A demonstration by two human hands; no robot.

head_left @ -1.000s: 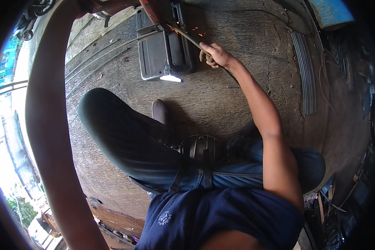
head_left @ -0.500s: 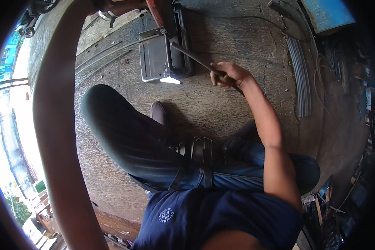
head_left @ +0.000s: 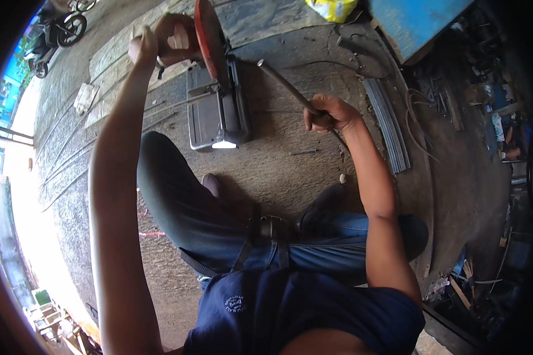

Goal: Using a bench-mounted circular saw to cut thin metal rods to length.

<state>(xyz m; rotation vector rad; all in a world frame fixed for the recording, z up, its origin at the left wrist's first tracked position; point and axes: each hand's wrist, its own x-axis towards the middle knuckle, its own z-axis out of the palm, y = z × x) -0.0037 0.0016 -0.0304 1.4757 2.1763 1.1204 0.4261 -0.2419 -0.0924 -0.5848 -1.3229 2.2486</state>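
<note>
A cut-off saw with a red blade guard (head_left: 205,35) and a grey base (head_left: 200,127) stands on the floor ahead of me. My left hand (head_left: 145,48) is closed at the saw's upper left side, apparently round its handle; the grip is partly hidden. A thin metal rod (head_left: 169,107) reaches from the left to the clamp on the base. To the right of the saw, my right hand (head_left: 328,113) is wrapped round a dark metal bar (head_left: 283,84). The bar slants up and left, its cut end apart from the saw.
A ribbed metal strip (head_left: 387,125) lies on the floor at the right. Beyond it are a blue metal panel (head_left: 417,23) and a yellow bag (head_left: 333,9). A motorcycle (head_left: 56,35) stands far left. My bent legs (head_left: 177,195) are close before the saw.
The view has shifted, bringing more of the saw and my left hand into sight. The bar stays in my right hand and now sits farther from the saw.
</note>
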